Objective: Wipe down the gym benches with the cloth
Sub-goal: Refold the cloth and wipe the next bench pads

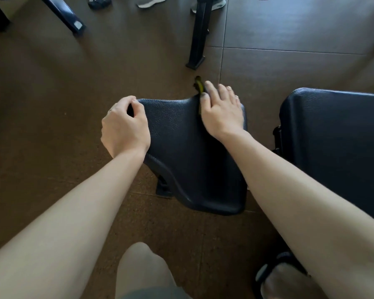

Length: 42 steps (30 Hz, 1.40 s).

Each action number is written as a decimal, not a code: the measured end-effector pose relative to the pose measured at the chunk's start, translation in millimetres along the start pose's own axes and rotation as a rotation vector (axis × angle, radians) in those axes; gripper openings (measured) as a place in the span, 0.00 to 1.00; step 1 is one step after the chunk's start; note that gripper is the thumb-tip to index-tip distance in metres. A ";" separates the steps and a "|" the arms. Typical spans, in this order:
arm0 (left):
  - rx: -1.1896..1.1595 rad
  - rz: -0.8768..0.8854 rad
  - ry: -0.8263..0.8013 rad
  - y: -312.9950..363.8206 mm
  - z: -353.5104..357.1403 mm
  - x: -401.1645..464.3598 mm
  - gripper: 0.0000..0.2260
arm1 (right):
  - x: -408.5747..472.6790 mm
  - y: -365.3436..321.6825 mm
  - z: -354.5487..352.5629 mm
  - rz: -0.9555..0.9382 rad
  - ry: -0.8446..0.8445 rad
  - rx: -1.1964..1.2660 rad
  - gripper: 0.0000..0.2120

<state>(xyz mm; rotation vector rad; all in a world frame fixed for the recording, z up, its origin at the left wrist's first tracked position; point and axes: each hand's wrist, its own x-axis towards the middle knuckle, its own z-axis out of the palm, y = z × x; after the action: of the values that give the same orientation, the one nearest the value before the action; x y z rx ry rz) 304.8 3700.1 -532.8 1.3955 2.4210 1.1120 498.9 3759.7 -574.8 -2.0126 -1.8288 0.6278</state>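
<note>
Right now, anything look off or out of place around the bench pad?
Nothing damaged or spilled. One oddity: hardly any cloth shows, only a yellow-green scrap sticking out past the far edge of the seat pad, under the right hand. The left hand grips the pad's left corner.

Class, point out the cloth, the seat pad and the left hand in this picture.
cloth (199, 85): head view, on the yellow-green bit showing past the fingers.
seat pad (181, 134): head view, on its bare top between the hands.
left hand (125, 126): head view, on its back.
</note>
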 end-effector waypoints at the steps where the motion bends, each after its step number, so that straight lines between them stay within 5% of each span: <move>1: -0.003 -0.008 0.002 -0.1 0.4 0.4 0.16 | -3.9 9.1 -2.7 0.066 0.001 0.011 0.27; 6: -0.018 -0.016 0.007 2.4 0.3 -1.4 0.17 | -92.2 26.0 1.1 0.312 0.000 0.168 0.29; 10: -0.033 -0.033 0.008 3.4 0.0 -2.0 0.18 | -154.0 17.0 10.6 0.277 -0.007 0.090 0.30; 19: -0.084 -0.038 0.011 3.3 -0.2 -2.4 0.17 | -59.8 37.9 -5.3 0.337 -0.005 0.259 0.30; 27: -0.093 -0.039 0.001 2.8 -0.1 -2.7 0.17 | -216.1 29.1 18.1 0.271 0.045 0.426 0.29; 31: -0.103 -0.033 0.005 2.0 1.0 -3.0 0.18 | -215.8 25.7 18.7 0.257 0.018 0.225 0.30; 35: -0.098 -0.052 0.008 3.5 0.0 -1.3 0.18 | -161.2 -8.8 19.4 0.118 0.025 -0.050 0.31; 38: -0.107 -0.050 0.003 3.1 -0.9 -0.9 0.18 | -154.4 -49.1 32.1 -0.161 0.024 -0.058 0.30; 42: -0.104 -0.038 -0.001 1.6 -1.3 -1.5 0.18 | -193.1 -20.5 31.5 -0.454 0.024 -0.222 0.29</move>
<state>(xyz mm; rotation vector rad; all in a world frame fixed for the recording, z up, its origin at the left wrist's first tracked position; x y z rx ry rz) 306.1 3698.7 -531.1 1.3130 2.3418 1.2096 451.4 3568.9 -573.0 -1.6225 -2.3195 0.2762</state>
